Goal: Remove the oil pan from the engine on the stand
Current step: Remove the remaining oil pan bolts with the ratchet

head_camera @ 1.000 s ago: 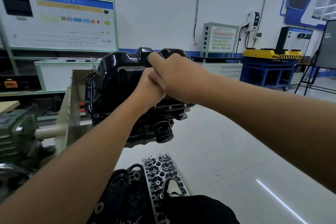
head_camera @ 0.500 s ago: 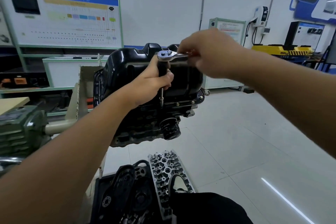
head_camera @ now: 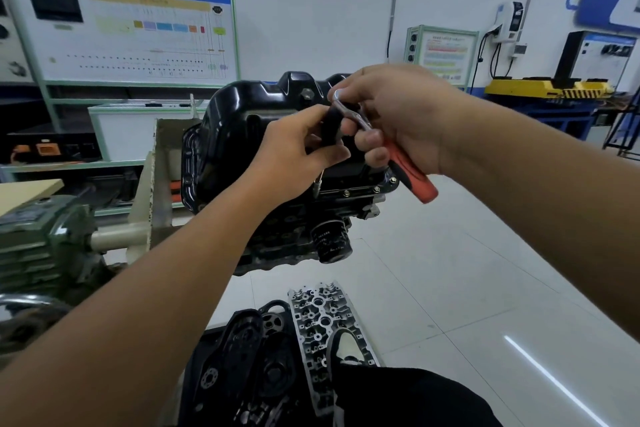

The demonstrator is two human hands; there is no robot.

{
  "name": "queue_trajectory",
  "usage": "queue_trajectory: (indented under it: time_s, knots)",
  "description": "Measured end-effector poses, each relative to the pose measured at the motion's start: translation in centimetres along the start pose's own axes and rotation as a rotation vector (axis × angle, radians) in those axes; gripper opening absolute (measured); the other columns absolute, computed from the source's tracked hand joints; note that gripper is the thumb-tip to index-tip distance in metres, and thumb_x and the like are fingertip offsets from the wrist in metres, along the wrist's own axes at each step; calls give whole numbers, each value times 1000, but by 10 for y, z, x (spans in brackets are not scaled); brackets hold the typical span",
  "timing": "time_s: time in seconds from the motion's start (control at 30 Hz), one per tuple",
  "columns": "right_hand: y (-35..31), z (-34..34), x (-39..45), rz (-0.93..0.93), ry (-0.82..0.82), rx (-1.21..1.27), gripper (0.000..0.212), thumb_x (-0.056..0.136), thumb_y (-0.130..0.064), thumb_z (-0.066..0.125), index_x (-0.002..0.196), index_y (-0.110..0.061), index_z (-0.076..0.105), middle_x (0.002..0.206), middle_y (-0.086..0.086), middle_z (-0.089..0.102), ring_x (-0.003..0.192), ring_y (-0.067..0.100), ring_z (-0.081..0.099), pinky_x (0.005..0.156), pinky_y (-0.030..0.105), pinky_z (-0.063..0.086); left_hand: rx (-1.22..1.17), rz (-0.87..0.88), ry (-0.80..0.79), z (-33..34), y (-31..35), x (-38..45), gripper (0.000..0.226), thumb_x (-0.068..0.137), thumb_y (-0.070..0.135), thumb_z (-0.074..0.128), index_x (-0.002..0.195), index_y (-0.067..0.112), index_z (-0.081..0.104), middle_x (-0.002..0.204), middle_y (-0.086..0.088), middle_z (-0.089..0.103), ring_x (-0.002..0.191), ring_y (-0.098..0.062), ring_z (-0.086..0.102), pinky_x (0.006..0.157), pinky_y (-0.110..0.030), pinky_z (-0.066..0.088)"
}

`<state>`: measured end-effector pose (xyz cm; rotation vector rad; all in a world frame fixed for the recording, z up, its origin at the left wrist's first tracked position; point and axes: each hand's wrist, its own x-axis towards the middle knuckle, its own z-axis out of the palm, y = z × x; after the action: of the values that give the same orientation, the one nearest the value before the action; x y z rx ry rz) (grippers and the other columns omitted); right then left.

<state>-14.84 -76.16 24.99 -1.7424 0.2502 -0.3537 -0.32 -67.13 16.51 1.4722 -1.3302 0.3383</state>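
Oil pan (head_camera: 249, 121) glossy black, ribbed, bolts along flange, atop engine (head_camera: 294, 229).

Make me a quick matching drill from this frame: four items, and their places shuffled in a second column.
Things:
1. ratchet
2. oil pan
3. oil filter
4. cylinder head

Places:
A. lying on the floor below the engine
B. on top of the engine, bolts along its edge
C. held in both hands
D. sticking out of the engine's side, under the pan

Pairs: 1-C, 2-B, 3-D, 4-A
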Motion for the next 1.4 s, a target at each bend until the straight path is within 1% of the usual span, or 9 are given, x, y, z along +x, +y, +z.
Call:
queue_trajectory:
  time_s: [0.13,0.33,0.47,0.6,0.8,0.93,1.13,1.3,1.4]
  knots:
    - [-8,-12,-5,-153,-49,75,9,98,-13,51,103,-12,60,65,6,51,40,11,32,37,19,30,-46,-6,45,-2,-2,-3,35,80,13,86,102,32,69,87,3,72,76,-21,72,71,-26,58]
    - [19,-18,18,-519,223,-86,10,103,-26,63,108,-27,70,86,5,57,52,8,45,48,26,42,-121,-103,231,1,-6,-5,29,67,30,94,79,43,72,79,-8,73,67,-45,69,58,-50,62]
    - [68,9,52,-671,320,-161,20,85,-40,83,84,-22,75,71,3,65,61,2,57,57,21,49,-34,-58,242,8,-13,-6,21,76,31,91,93,26,79,77,1,76,62,-22,73,45,-28,52]
    - [94,18,74,-832,309,71,8,87,-25,81,89,-27,74,79,-5,71,77,10,65,74,28,56,142,1,210,12,-28,-21,19,87,11,80,106,16,78,88,9,77,82,-6,74,71,-28,60]
    - [100,5,77,-810,106,121,16,103,-27,59,109,-17,71,91,1,71,91,19,69,87,47,60,487,66,272,20,-29,-22,28,88,23,76,116,19,74,89,8,75,81,-9,66,75,-39,57]
    - [111,-2,64,-781,136,134,15,102,-30,62,107,-20,73,67,-19,60,60,-1,57,59,11,45,357,60,329,31,-27,-25,19,87,13,79,105,12,75,79,11,71,61,2,60,66,-16,48]
    - [126,16,64,-792,403,300,16,79,-38,84,93,-33,78,71,-10,60,61,15,48,61,28,43,348,78,435,46,-26,-32,14,87,6,77,101,8,78,78,7,70,65,2,55,67,-16,45]
    - [123,27,73,-734,298,346,21,92,-41,68,104,-24,70,75,-17,62,62,-2,53,58,15,43,252,6,303,37,-31,-30,22,92,3,71,113,9,75,84,5,73,71,-6,65,70,-22,53]
    - [122,31,76,-706,279,315,24,100,-41,56,103,-21,68,65,-19,56,55,-2,50,53,13,39,209,-89,194,33,-34,-31,13,92,-1,64,88,8,72,71,-1,70,63,-13,66,61,-35,53]
